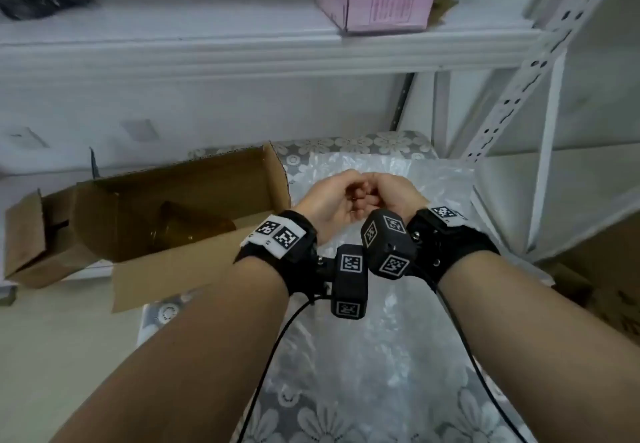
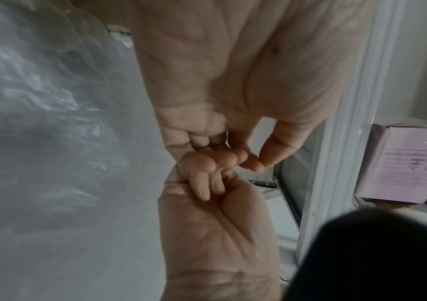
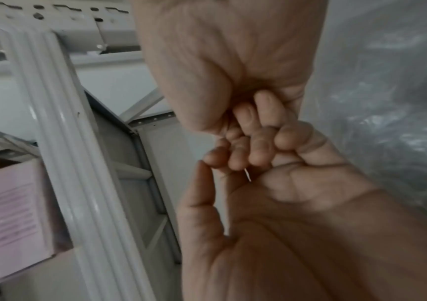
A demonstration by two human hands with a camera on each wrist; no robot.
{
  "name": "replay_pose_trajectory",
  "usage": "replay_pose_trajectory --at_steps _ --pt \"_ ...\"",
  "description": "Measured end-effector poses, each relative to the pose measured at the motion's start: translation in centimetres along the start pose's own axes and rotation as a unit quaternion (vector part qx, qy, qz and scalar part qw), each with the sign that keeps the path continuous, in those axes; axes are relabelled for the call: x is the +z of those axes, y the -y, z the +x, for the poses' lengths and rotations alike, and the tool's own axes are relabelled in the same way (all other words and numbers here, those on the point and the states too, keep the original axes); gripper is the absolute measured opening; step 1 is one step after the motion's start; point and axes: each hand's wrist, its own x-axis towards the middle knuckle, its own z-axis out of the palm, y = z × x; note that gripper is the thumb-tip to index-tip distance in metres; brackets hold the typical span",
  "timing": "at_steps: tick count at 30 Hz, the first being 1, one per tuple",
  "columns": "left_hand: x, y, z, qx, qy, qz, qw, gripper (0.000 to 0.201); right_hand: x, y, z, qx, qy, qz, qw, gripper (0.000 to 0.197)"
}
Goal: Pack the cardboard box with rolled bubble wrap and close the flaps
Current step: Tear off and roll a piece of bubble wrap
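While the brown cardboard box (image 1: 166, 207) lies open just left of the flat clear bubble wrap sheet (image 1: 398, 338), nothing looks rolled or packed; left hand (image 1: 329, 200) and right hand (image 1: 391, 193) hover over the sheet, fingers curled together, holding nothing.

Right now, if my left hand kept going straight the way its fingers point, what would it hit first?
The right hand: the left hand curls inward, its fingers already touching the right hand's above the bubble wrap. Depth is unclear.
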Motion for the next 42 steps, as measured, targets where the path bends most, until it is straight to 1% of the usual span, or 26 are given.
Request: replay_pose_trajectory --at_steps 2,5,9,11,15,18,20,21,22,23,24,26,27,28,29,30,32,34,36,39,42 --pt "0.2 0.9 0.0 0.022 0.002 0.003 1.0 0.017 -0.4 -0.7 0.0 -0.032 0.001 -0.027 0.999 0.029" --pt "-0.1 2.0 -1.2 0.038 0.016 0.005 0.999 0.018 -0.9 -1.9 -1.0 -0.054 0.023 -0.027 0.998 0.029" --pt "0.0 3.4 -4.7 0.057 0.026 0.019 0.998 0.022 -1.2 -4.1 -4.1 -0.072 0.063 -0.015 0.995 0.03" --pt "0.3 4.0 -7.1 0.059 0.026 0.022 0.998 0.022 -1.4 -5.2 -5.7 -0.076 0.078 -0.033 0.994 0.031" --pt "0.5 5.6 -11.9 0.079 -0.01 0.067 0.995 0.021 -2.1 -6.9 -8.7 -0.114 0.043 -0.093 0.988 0.027" --pt "0.0 7.4 -15.0 0.089 -0.052 0.12 0.987 0.018 -2.8 -8.6 -11.2 -0.167 0.014 -0.183 0.969 0.021" --pt "-0.4 8.9 -16.5 0.088 -0.082 0.146 0.982 0.011 -3.5 -10.0 -12.6 -0.198 0.007 -0.28 0.939 0.018" --pt "-0.5 9.5 -17.0 0.085 -0.097 0.151 0.98 0.006 -3.8 -10.7 -13.2 -0.207 -0.003 -0.339 0.918 0.015" --pt "-0.6 10.1 -17.5 0.082 -0.109 0.156 0.978 0.005 -3.9 -11.2 -13.9 -0.212 -0.009 -0.399 0.892 0.015" --pt "-0.5 10.7 -18.0 0.078 -0.122 0.163 0.976 0.012 -4.1 -11.9 -14.5 -0.216 -0.01 -0.463 0.86 0.025" --pt "-0.5 11.2 -18.2 0.074 -0.136 0.174 0.973 0.02 -4.3 -12.5 -15.0 -0.219 -0.013 -0.533 0.817 0.04" --pt "-0.3 11.6 -18.3 0.074 -0.166 0.215 0.96 0.034 -4.6 -13.5 -15.8 -0.209 -0.04 -0.681 0.701 0.07" --pt "-0.3 11.7 -18.3 0.075 -0.18 0.241 0.951 0.037 -4.8 -14.1 -16.0 -0.201 -0.049 -0.734 0.647 0.082" --pt "-0.4 11.8 -18.1 0.072 -0.195 0.268 0.941 0.039 -4.9 -14.6 -16.0 -0.188 -0.052 -0.767 0.611 0.09" --pt "-0.5 11.9 -17.9 0.063 -0.213 0.292 0.93 0.041 -5.1 -15.0 -15.8 -0.173 -0.051 -0.786 0.591 0.097" --pt "-0.8 12.0 -17.5 0.049 -0.235 0.303 0.922 0.044 -5.3 -15.4 -15.5 -0.157 -0.05 -0.798 0.579 0.102" --pt "-1.5 12.3 -16.8 0.023 -0.259 0.302 0.917 0.048 -5.7 -16.3 -14.2 -0.14 -0.053 -0.81 0.567 0.109" --pt "-2.0 12.7 -16.3 -0.006 -0.275 0.289 0.917 0.051 -6.2 -17.0 -12.5 -0.134 -0.054 -0.81 0.569 0.118" --pt "-2.7 12.9 -15.4 -0.015 -0.291 0.264 0.919 0.049 -6.8 -17.1 -10.9 -0.141 -0.063 -0.803 0.576 0.123" --pt "-3.2 13.1 -14.6 -0.025 -0.294 0.183 0.938 0.044 -7.5 -16.6 -9.2 -0.164 -0.092 -0.792 0.581 0.12" --pt "-3.4 12.9 -13.9 -0.033 -0.279 0.099 0.955 0.03 -7.7 -15.4 -8.0 -0.181 -0.12 -0.79 0.573 0.113"
